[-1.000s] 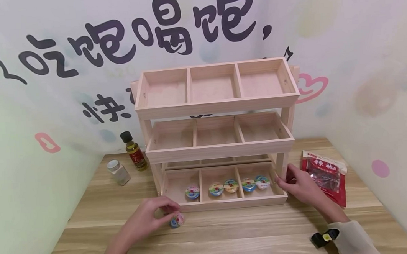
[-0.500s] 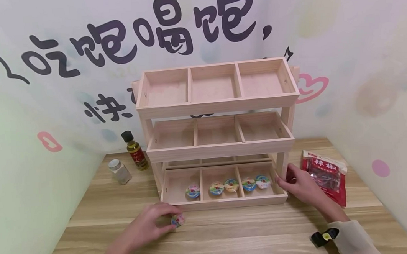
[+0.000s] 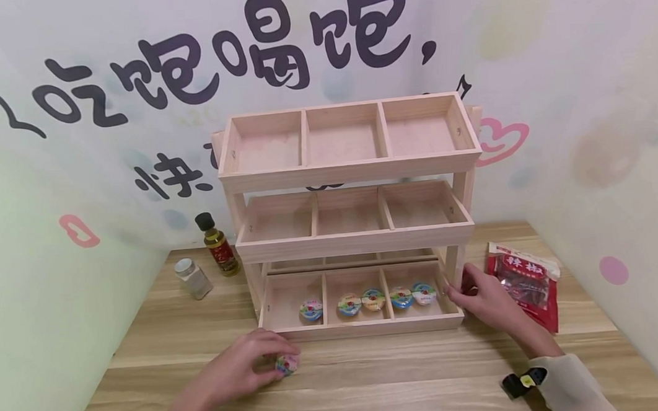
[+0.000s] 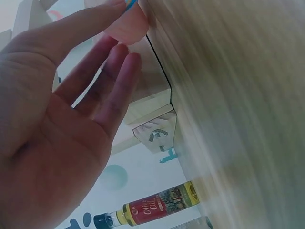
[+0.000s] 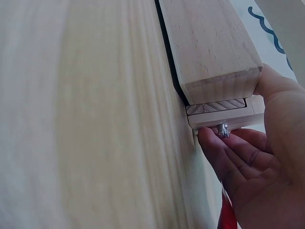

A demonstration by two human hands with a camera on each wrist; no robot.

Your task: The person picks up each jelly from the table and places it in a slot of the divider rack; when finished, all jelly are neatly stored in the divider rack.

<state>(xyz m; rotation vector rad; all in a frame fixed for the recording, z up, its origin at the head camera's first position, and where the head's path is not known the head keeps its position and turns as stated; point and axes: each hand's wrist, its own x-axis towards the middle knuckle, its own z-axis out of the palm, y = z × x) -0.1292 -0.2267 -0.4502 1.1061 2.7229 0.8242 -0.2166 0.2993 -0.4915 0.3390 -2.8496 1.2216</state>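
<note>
In the head view, my left hand (image 3: 239,366) pinches a small jelly cup (image 3: 287,364) with a printed lid, close over the table in front of the rack's left end. The left wrist view shows the cup's pinkish body (image 4: 131,26) at thumb and fingertips, other fingers off it. My right hand (image 3: 493,302) grips the lower right side of a three-tier wooden rack (image 3: 355,173). Seen from the right wrist, its fingertips lie by a metal wing nut (image 5: 223,130), the thumb against the front tray. Several jelly cups (image 3: 349,305) sit in the bottom tray, one in its left compartment.
Left of the rack stand an olive oil bottle (image 3: 220,251) and a clear jar with a white lid (image 3: 193,278). A red bag of dried chillies (image 3: 525,285) lies at the right, beside my right forearm. A printed wall sheet (image 3: 581,124) hangs behind.
My left hand has drawn slightly toward the front of the table with the jelly cup, away from the bottom tray. The right hand keeps its grip on the rack.
</note>
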